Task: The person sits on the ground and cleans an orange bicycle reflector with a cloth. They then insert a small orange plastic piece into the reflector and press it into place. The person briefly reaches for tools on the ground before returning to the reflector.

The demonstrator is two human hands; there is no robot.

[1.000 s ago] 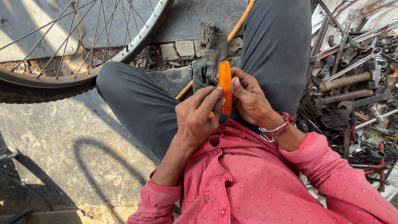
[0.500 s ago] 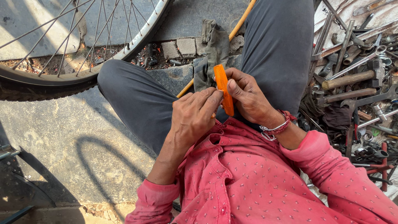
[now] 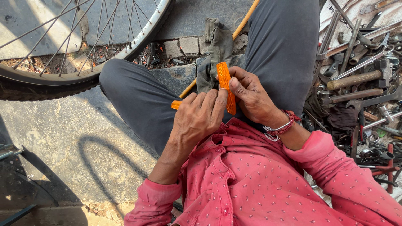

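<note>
Nearest us, our left hand and right hand meet over our lap, both pinching a long orange reflector strip; its long axis runs nearly upright, tilted slightly, between the two thumbs. A second orange piece peeks from under the left fingers, mostly hidden. Beyond lie a grey rag, a bicycle wheel and, at right, a jumble of tools.

Both hands together, fingers pinched

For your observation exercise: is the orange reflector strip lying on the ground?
No, both hands, left hand and right hand, hold the orange reflector strip above the lap.
</note>
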